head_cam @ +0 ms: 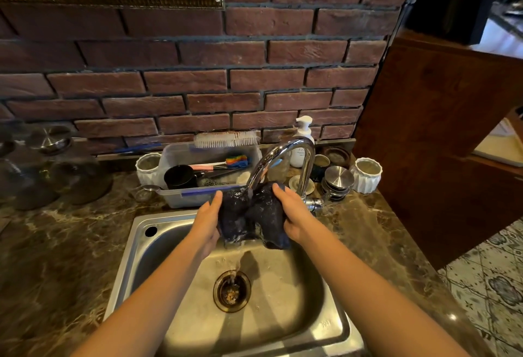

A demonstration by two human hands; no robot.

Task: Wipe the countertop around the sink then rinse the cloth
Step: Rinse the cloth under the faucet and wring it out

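Note:
A dark blue, soaked cloth hangs bunched between both hands over the steel sink. My left hand grips its left side and my right hand grips its right side. Water runs from the chrome tap onto the top of the cloth. A thin stream falls from the cloth into the drain. The brown marble countertop surrounds the sink on the left, back and right.
Behind the sink stands a clear plastic tub with a black cup, a brush and utensils. White ribbed jars, a soap pump bottle and metal lids crowd the back right. Dark glass jars sit at the far left. A brick wall rises behind.

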